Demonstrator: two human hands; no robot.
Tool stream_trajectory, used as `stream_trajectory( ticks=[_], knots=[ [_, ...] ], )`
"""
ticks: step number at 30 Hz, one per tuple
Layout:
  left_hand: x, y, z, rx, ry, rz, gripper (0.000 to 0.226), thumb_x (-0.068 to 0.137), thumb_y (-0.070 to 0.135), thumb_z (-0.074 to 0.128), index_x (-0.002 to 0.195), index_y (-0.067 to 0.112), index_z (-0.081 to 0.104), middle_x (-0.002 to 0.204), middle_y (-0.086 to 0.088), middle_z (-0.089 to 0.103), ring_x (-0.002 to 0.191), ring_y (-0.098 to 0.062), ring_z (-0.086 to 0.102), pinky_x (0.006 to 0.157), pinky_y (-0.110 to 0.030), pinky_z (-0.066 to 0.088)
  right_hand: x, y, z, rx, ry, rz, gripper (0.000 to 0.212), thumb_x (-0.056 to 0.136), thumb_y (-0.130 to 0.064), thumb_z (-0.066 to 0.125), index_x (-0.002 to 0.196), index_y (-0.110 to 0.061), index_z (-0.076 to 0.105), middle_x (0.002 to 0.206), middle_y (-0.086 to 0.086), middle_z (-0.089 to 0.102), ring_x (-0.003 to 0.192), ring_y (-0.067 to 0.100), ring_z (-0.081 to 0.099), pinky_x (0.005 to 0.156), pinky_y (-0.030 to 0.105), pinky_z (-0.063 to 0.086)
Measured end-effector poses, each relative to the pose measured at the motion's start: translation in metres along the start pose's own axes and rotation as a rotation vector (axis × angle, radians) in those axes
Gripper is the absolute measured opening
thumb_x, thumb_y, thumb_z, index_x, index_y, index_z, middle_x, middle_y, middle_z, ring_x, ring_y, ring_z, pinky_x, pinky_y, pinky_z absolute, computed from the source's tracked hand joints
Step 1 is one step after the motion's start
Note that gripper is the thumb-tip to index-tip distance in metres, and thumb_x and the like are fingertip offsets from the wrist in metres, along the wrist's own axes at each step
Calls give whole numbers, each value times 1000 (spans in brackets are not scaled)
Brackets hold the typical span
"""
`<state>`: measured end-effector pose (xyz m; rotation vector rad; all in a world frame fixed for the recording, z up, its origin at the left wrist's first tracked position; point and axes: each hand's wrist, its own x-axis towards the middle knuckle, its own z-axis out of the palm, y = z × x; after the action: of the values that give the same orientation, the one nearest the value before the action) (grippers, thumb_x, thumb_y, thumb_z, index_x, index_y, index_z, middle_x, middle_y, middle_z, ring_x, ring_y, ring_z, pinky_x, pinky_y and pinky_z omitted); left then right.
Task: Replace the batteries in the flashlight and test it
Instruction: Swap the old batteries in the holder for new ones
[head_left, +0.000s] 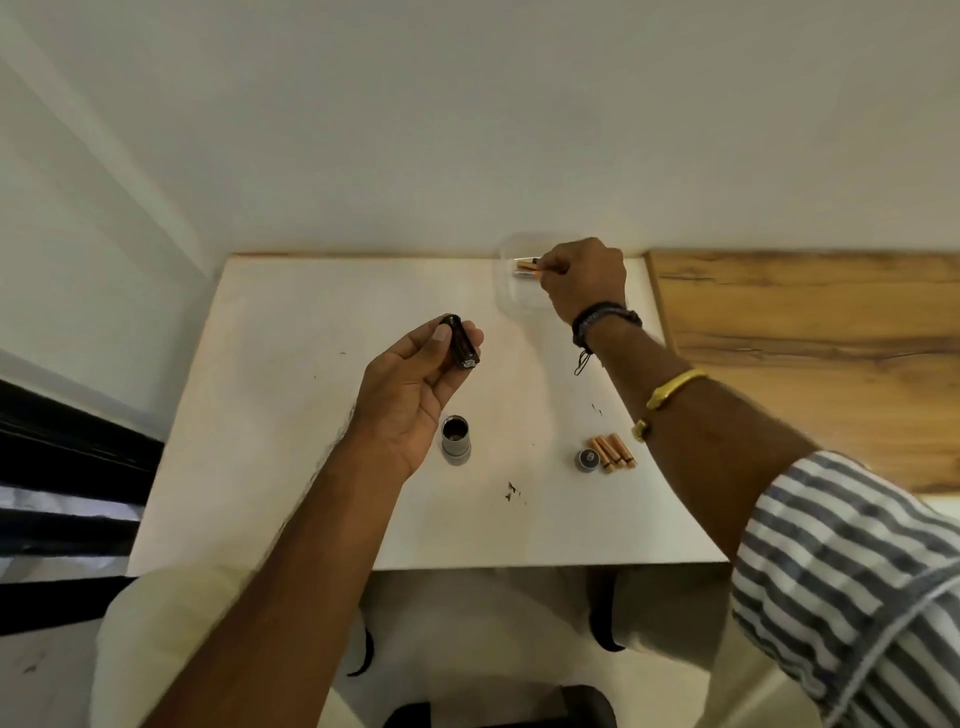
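Observation:
My left hand (410, 384) holds a black cylindrical battery holder (460, 343) above the middle of the white table (291, 415). The grey flashlight body (455, 439) stands upright on the table just below it, open end up. My right hand (584, 280) reaches into a clear plastic tray (511, 296) at the table's far edge, its fingers pinching one copper-and-black battery (525, 266); another battery lies just under it in the tray. Three copper batteries (613, 451) lie side by side near the right edge, next to the grey end cap (587, 459).
A wood-grain surface (831, 353) adjoins the table on the right. A pale wall rises right behind the table. Small dark specks (511, 491) mark the tabletop near the front. My knees show below the front edge.

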<state>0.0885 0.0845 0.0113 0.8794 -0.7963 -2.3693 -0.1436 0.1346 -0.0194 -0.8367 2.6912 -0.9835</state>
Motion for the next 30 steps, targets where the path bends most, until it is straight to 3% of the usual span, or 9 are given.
stream_trajectory(
  ticks=[6, 14, 23, 27, 30],
  knots=[
    [14, 0, -17, 1, 18, -30, 34, 97, 6, 54, 128, -9, 54, 116, -24, 67, 111, -30, 67, 88, -30, 57, 29, 2, 22, -218, -90, -39, 29, 89, -8, 59, 101, -25, 80, 108, 7, 75, 97, 32, 70, 86, 38, 59],
    [11, -1, -20, 7, 1, -41, 33, 98, 6, 53, 129, -7, 55, 118, -23, 67, 112, -30, 67, 89, -31, 57, 37, 1, 29, -290, -93, -12, 18, 91, -19, 64, 104, -22, 77, 108, 9, 72, 98, 34, 69, 83, 40, 60],
    [-28, -6, -15, -7, -16, 16, 34, 94, 10, 56, 125, -4, 59, 114, -23, 68, 107, -31, 68, 86, -31, 58, -38, -16, -8, 119, 85, -47, 14, 82, -27, 70, 91, -20, 78, 89, -5, 75, 82, 15, 68, 78, 34, 58],
    [-53, -7, -12, -1, -41, 67, 32, 89, 14, 60, 119, 1, 64, 112, -22, 69, 107, -33, 68, 86, -32, 58, -102, -23, -29, 378, 33, 24, 11, 86, -17, 68, 92, -20, 77, 86, -7, 75, 82, 15, 71, 77, 40, 62],
    [-72, -12, -11, 15, -59, 69, 33, 89, 15, 61, 119, 2, 64, 111, -21, 70, 106, -32, 68, 89, -33, 57, -149, -25, -44, 607, -52, 87, 10, 90, -10, 67, 97, -11, 74, 84, 5, 76, 73, 19, 74, 69, 44, 65]
  ],
)
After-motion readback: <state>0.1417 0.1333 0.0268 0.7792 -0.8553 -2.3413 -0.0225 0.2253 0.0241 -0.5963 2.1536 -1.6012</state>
